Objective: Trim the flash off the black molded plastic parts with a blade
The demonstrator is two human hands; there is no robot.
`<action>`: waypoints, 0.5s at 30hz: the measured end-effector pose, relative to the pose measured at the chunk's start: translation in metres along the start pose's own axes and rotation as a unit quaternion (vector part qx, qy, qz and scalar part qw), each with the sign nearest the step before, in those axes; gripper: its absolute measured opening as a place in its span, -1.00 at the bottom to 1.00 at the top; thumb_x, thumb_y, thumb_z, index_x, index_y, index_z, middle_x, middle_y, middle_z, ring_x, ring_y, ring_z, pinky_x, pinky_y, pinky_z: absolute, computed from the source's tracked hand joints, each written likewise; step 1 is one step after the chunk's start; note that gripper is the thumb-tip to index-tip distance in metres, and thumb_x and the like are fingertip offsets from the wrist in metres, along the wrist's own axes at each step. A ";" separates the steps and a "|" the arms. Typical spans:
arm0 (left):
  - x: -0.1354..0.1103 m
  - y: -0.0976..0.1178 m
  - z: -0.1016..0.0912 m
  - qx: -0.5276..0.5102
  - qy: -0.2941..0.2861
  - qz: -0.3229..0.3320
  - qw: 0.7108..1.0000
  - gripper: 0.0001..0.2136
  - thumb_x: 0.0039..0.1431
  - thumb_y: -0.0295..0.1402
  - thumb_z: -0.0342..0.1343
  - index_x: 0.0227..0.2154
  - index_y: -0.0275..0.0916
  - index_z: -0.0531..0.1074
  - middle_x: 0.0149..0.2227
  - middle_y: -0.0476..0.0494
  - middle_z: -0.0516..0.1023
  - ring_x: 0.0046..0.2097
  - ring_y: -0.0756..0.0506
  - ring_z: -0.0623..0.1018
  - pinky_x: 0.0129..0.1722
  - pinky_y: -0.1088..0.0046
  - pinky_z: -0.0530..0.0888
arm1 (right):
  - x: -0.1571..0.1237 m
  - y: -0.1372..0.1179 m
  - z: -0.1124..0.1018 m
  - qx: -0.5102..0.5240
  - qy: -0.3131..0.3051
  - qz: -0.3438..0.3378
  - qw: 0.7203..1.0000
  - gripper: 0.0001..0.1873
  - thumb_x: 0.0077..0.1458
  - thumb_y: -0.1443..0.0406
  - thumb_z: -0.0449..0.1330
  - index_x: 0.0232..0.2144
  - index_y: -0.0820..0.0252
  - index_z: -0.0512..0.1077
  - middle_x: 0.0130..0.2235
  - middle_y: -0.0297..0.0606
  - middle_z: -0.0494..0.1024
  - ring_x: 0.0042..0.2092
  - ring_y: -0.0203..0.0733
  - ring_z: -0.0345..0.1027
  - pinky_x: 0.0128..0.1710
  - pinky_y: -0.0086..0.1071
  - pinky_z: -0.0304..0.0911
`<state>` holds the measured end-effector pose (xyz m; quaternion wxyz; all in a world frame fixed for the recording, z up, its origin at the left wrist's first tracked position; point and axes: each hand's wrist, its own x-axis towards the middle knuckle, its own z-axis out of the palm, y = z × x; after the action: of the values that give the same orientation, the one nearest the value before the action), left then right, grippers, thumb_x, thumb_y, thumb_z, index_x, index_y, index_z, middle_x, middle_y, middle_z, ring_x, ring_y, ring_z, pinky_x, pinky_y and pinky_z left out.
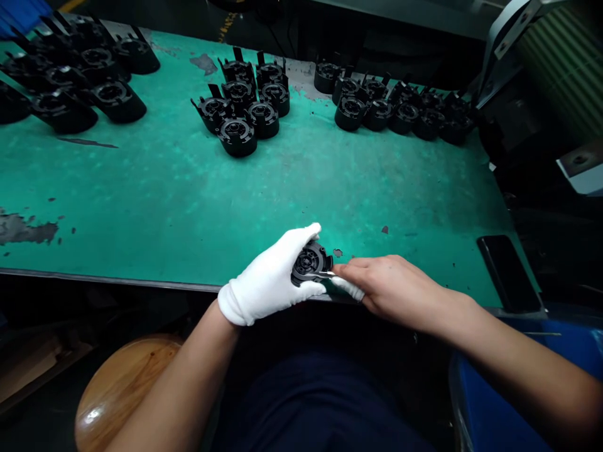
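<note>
In a white glove, my left hand (pixel 276 270) is closed around a round black plastic part (pixel 308 260) at the near edge of the green table. The part's ribbed, ringed face is turned up toward me. My right hand (pixel 381 282) is bare except for a white cover on the thumb. Its fingers pinch a thin metal blade-like tool (pixel 321 274), whose tip lies against the lower rim of the black part. The tool's handle is hidden by the fingers.
Black cylindrical housings stand in groups at the left (pixel 117 97), centre (pixel 238 135) and right (pixel 351 110) of the green table (pixel 188 194). A phone (pixel 509 273) lies at the right edge. Below are a blue bin (pixel 499 389) and a wooden stool (pixel 122 389). A machine frame (pixel 511 41) overhangs the right.
</note>
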<state>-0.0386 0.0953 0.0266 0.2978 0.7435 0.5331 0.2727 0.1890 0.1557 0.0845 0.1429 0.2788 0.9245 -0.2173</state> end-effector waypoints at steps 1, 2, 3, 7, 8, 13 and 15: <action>0.001 0.000 -0.002 0.000 -0.003 0.000 1.000 -0.16 0.09 -0.09 0.29 0.34 -0.11 0.00 0.30 -0.27 0.26 0.30 -0.28 0.34 0.29 0.08 0.36 | 0.002 0.002 -0.005 -0.001 -0.006 -0.013 1.000 -0.57 0.10 0.47 0.09 -0.01 0.05 0.47 -0.15 -0.26 0.62 -0.26 -0.15 0.50 -0.41 -0.40 0.13; 0.001 0.000 -0.003 0.000 -0.005 0.000 1.000 -0.15 0.08 -0.10 0.31 0.34 -0.10 0.00 0.29 -0.26 0.27 0.29 -0.29 0.35 0.28 0.08 0.36 | 0.005 0.004 -0.010 -0.002 -0.013 -0.025 1.000 -0.58 0.09 0.48 0.09 -0.04 0.04 0.49 -0.16 -0.27 0.63 -0.26 -0.15 0.50 -0.42 -0.40 0.12; 0.002 0.001 -0.004 0.002 -0.006 0.002 1.000 -0.15 0.07 -0.11 0.31 0.34 -0.10 0.00 0.29 -0.26 0.27 0.29 -0.29 0.35 0.28 0.08 0.36 | 0.007 0.006 -0.015 0.002 -0.020 -0.039 0.999 -0.59 0.08 0.49 0.10 -0.08 0.04 0.50 -0.17 -0.28 0.63 -0.27 -0.15 0.50 -0.42 -0.41 0.11; -0.002 0.005 0.002 0.018 0.021 -0.002 1.000 -0.21 0.08 -0.10 0.30 0.30 -0.12 0.08 0.27 -0.25 0.31 0.27 -0.27 0.38 0.28 0.12 0.36 | 0.006 0.014 -0.017 0.115 -0.020 -0.066 0.991 -0.67 0.14 0.46 0.08 -0.16 0.05 0.53 -0.18 -0.29 0.63 -0.23 -0.16 0.49 -0.29 -0.41 0.19; -0.005 0.007 0.008 0.027 0.056 -0.017 0.998 -0.21 0.06 -0.09 0.31 0.29 -0.14 0.09 0.26 -0.27 0.33 0.27 -0.27 0.38 0.28 0.10 0.35 | 0.003 0.014 -0.011 0.176 -0.006 -0.052 0.983 -0.69 0.18 0.43 0.07 -0.14 0.06 0.53 -0.17 -0.28 0.63 -0.20 -0.15 0.48 -0.25 -0.40 0.20; -0.024 0.013 0.040 0.088 0.240 -0.119 0.959 0.01 -0.07 -0.10 0.40 0.34 -0.24 -0.06 0.25 -0.42 0.27 0.29 -0.38 0.32 0.27 -0.06 0.31 | -0.019 -0.018 0.047 0.599 0.018 0.140 0.788 -0.67 0.28 0.22 0.04 0.05 0.08 0.38 -0.39 -0.39 0.42 -0.49 -0.32 0.23 -0.53 -0.46 0.10; -0.028 0.014 0.045 0.097 0.242 -0.125 0.957 -0.03 0.00 -0.19 0.37 0.36 -0.24 -0.10 0.26 -0.42 0.25 0.31 -0.36 0.30 0.29 -0.03 0.30 | -0.023 -0.037 0.066 0.715 -0.006 0.188 0.674 -0.62 0.27 0.15 0.05 0.10 0.07 0.30 -0.44 -0.46 0.31 -0.57 -0.40 0.06 -0.61 -0.51 -0.06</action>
<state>-0.0057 0.0582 0.0039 0.1181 0.6081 0.7016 0.3522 0.1955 0.0852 0.0481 -0.0562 0.4624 0.4141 -0.7820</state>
